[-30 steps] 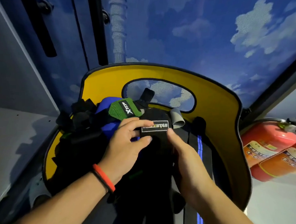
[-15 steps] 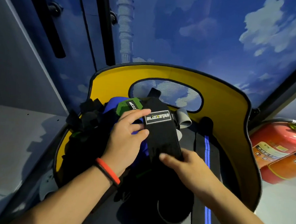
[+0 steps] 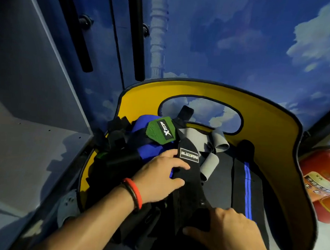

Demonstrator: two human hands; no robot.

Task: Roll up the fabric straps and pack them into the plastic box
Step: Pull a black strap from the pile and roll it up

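While the straps lie loose, a yellow shell (image 3: 265, 142) with a black rim curves round the far and right sides of my work. I cannot tell whether it is the plastic box the task means, and no other box shows. Inside it a tangled heap of straps (image 3: 117, 156) crowds the left half, none rolled that I can see, so by my reckoning nearly the whole job lies ahead. The black strap (image 3: 188, 176) with the white-bordered label runs from the heap down toward me, over blue fabric (image 3: 149, 149) and just beside a grey strap (image 3: 209, 166), with a green patch (image 3: 160, 130) above. My left hand (image 3: 157, 174) grips it just below the label, thumb and fingers curled round its edge. My right hand (image 3: 229, 233) pinches its near end between thumb and forefinger, placed, I judge, to start the roll. Open room lies to the right, on the dark floor (image 3: 222, 176) with the blue stripe (image 3: 247, 178), between strap and shell wall; the heap hems in the left.
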